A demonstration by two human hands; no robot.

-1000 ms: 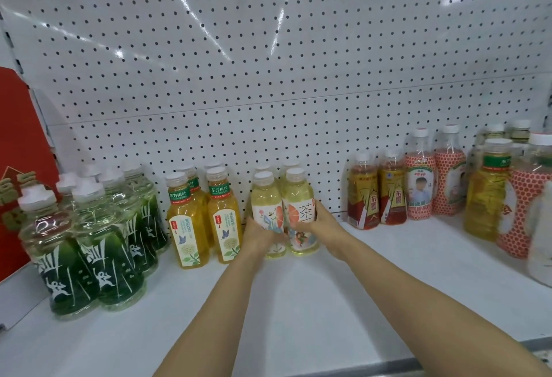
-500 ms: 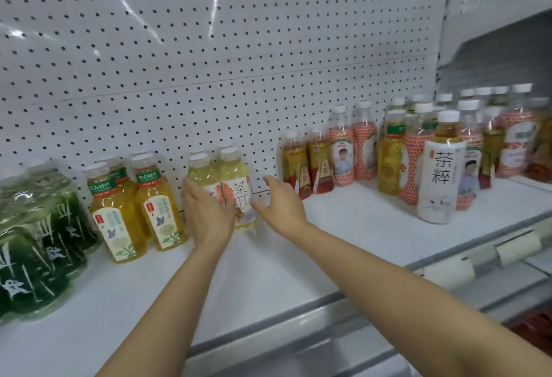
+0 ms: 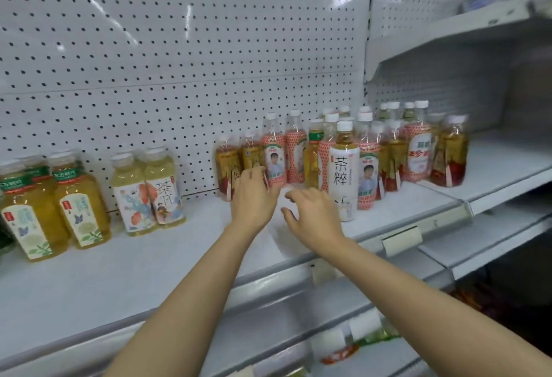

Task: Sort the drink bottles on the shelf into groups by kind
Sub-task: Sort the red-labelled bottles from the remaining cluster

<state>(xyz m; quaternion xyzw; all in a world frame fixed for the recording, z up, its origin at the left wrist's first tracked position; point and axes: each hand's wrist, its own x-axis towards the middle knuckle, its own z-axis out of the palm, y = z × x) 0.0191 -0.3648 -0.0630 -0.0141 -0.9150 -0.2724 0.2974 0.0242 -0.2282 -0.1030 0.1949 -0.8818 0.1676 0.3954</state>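
I see my left hand (image 3: 254, 197) with fingers straight, holding nothing, before the amber tea bottles (image 3: 236, 164). My right hand (image 3: 315, 215), fingers spread and empty, hovers beside the white-label tea bottle (image 3: 343, 173) at its three o'clock on the shelf (image 3: 149, 272).

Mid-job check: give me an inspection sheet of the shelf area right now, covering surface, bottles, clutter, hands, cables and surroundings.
Surface: white shelf, bare in front of the bottles.
Job's things: pale floral-label pair stands grouped; yellow green-band bottles stand left of it; two amber bottles by the left hand; white-label tea bottle stands in front of the mixed cluster on the right, not yet sorted.
Clutter: nothing seen.
Hands: left hand open, reaching at the amber bottles; right hand open, beside the white-label tea bottle, holding nothing.
Cables: nothing seen.
Surroundings: pegboard back; upper shelf at right; price tag holder on the shelf edge.
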